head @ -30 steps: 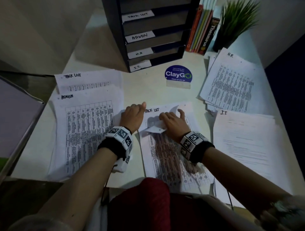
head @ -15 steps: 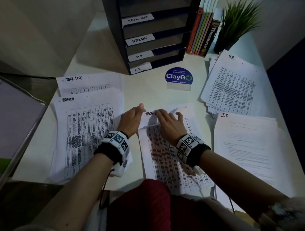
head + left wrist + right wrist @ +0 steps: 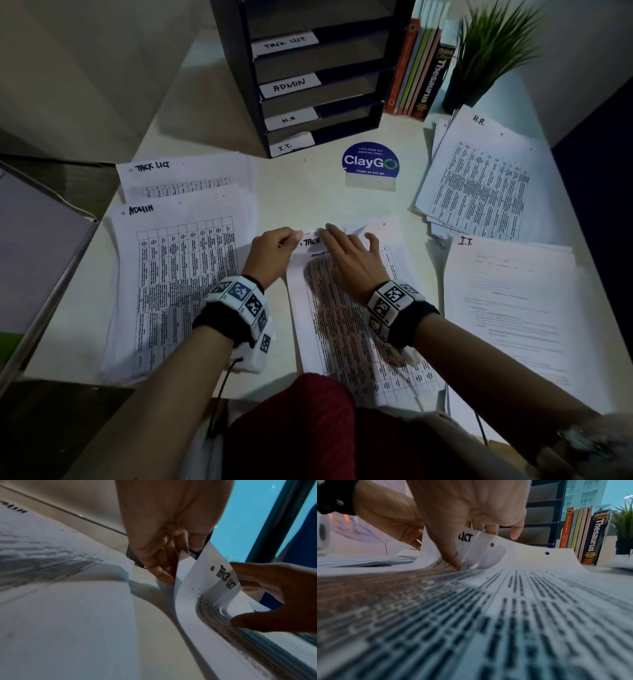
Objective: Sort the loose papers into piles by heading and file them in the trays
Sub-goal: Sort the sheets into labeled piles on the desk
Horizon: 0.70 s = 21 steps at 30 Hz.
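Note:
A stack of printed sheets headed TACK LIST [image 3: 359, 329] lies on the desk in front of me. My left hand [image 3: 291, 238] pinches its top left corner, and the fingers curl round lifted sheets [image 3: 221, 574] in the left wrist view. My right hand [image 3: 342, 240] is at the top edge, thumb [image 3: 453, 555] pressing on the stack while the fingers hold curled-up sheet tops [image 3: 522, 555]. Sorted piles lie around: TACK LIST [image 3: 191, 171], ADMIN [image 3: 178, 274], H.R. [image 3: 479, 185] and I.T. [image 3: 513, 301]. The black tray rack [image 3: 239, 85] stands at the back with matching labels.
A blue ClayGo sticker [image 3: 370, 164] sits on the desk between the rack and the middle stack. Books [image 3: 421, 68] and a potted plant [image 3: 493, 51] stand at the back right. A grey panel [image 3: 34, 257] borders the desk's left edge.
The folded-down sheet under my right hand has gone flat. Both hands moved up to the stack's top edge, and my right fingers now reach over the heading.

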### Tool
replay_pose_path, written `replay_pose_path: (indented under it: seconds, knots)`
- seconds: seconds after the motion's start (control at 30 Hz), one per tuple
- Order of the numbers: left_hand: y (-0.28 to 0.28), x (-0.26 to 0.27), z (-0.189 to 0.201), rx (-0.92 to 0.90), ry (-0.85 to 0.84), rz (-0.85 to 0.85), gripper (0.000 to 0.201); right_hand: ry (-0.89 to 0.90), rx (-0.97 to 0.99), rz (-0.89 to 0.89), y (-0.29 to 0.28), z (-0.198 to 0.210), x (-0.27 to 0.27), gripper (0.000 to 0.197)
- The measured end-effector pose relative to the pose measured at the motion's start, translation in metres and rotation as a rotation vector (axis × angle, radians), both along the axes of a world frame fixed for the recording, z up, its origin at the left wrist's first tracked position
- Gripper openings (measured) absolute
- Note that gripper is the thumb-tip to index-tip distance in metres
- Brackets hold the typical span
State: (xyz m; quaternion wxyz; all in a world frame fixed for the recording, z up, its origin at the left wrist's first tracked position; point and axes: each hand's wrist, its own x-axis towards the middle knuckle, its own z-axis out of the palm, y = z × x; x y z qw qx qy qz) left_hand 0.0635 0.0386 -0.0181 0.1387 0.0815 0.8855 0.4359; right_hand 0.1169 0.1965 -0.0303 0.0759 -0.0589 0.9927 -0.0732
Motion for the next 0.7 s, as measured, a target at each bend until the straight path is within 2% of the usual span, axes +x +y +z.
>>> replay_pose_path:
  seconds: [0.1,0.23,0.3,0.37,0.43,0.53,0.7]
  knots:
    - [-0.005,-0.003,-0.004,0.055,-0.072,0.087,0.037,0.1,0.036,0.015,0.001,-0.002,0.003,0.07]
    - [-0.008,-0.009,-0.006,0.079,-0.115,0.117,0.024,0.258,0.152,0.09,0.001,-0.006,0.008,0.058]
    - [-0.008,-0.01,-0.007,0.078,-0.116,0.117,0.017,0.244,0.102,0.115,0.002,-0.006,0.008,0.046]
    - [-0.008,-0.01,-0.007,0.066,-0.11,0.114,0.014,0.129,-0.003,0.084,0.001,-0.001,0.005,0.037]
    - [-0.008,-0.009,-0.006,0.045,-0.084,0.112,0.012,-0.029,-0.04,0.024,0.0,0.0,0.003,0.051]
    - [-0.005,-0.007,-0.004,-0.003,-0.01,0.119,0.01,-0.041,-0.034,0.0,-0.003,0.002,-0.003,0.071]
    - [0.0,-0.007,-0.005,-0.002,0.018,0.124,0.014,-0.025,-0.017,0.008,-0.003,0.001,-0.007,0.073]
